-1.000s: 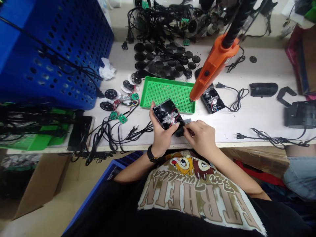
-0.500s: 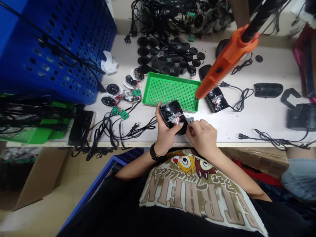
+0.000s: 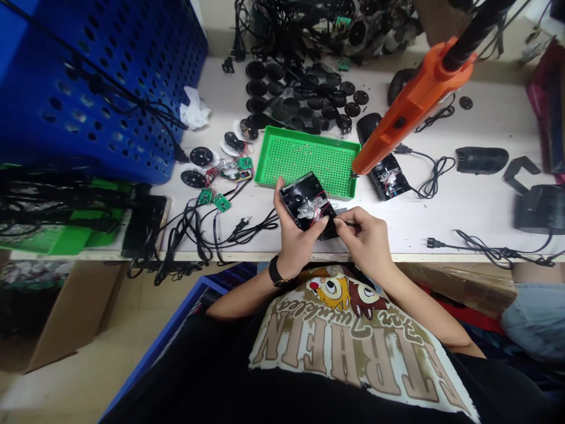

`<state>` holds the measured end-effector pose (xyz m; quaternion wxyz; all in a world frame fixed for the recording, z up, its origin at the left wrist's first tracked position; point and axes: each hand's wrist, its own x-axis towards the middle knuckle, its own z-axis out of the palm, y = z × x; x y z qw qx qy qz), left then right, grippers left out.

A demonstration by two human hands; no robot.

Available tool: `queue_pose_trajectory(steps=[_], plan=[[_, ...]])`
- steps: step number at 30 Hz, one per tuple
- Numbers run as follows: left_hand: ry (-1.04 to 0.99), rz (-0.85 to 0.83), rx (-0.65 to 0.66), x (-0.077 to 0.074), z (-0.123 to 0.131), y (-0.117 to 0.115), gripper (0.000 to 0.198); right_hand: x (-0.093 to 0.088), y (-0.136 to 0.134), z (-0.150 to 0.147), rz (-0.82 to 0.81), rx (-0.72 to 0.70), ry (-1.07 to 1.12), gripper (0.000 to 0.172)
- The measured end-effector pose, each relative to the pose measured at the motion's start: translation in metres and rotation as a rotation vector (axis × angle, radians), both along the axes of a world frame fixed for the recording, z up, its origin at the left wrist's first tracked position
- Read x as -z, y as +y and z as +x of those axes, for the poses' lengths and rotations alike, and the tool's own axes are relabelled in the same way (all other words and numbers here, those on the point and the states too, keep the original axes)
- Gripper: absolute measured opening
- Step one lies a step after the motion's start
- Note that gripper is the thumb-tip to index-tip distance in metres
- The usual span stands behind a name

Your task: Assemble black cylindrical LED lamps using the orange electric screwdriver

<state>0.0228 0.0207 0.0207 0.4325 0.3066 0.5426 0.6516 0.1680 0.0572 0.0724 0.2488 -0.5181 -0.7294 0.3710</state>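
Far left, a blue perforated crate [image 3: 101, 94], then loose green circuit boards [image 3: 220, 202] on a white workbench [image 3: 468, 206]; next, the left hand [image 3: 295, 235] curled closed round a black plastic housing [image 3: 304, 203], just below a green perforated tray [image 3: 304, 154], likely light and stiff, best taken by its outer shell, clear of the fine red wires [image 3: 320, 215]. Right hand [image 3: 366, 238] pinched on a thin dark piece [image 3: 348, 223] at the housing's edge, its nature too small to tell. Further right, an orange hanging power tool [image 3: 410, 106] above a second black housing [image 3: 387, 176].

My left hand [image 3: 295, 231] curls up and faces me, my right hand [image 3: 366, 238] pinches with thumb and finger, and both my arms [image 3: 241, 303] bend in close together in front of me
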Motion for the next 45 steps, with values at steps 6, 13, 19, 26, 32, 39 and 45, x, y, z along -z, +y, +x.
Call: queue_pose_trajectory(steps=[6, 13, 19, 26, 32, 39, 45], plan=[[-0.067, 0.022, -0.008, -0.007, -0.001, 0.001, 0.122, 0.003, -0.007, 0.001, 0.217, -0.098, 0.024, 0.017], [-0.02, 0.037, -0.036, -0.011, 0.002, 0.001, 0.123, 0.008, -0.007, 0.002, 0.33, -0.134, -0.054, 0.021], [-0.212, -0.058, 0.033, -0.015, -0.005, 0.004, 0.119, 0.011, -0.004, 0.016, 0.596, -0.445, -0.33, 0.025], [-0.378, -0.168, 0.102, -0.021, -0.006, 0.006, 0.106, 0.012, -0.015, 0.018, 0.646, -0.446, -0.412, 0.025], [-0.529, -0.272, 0.163, -0.026, -0.01, 0.013, 0.083, 0.003, -0.009, 0.02, 0.373, -0.207, -0.064, 0.022], [-0.52, -0.304, 0.258, -0.043, -0.009, 0.014, 0.065, 0.0, -0.022, 0.027, 0.447, -0.184, 0.02, 0.024], [-0.509, -0.373, 0.256, -0.051, -0.01, 0.013, 0.06, 0.022, 0.072, 0.102, 0.376, 0.039, -0.154, 0.033]])
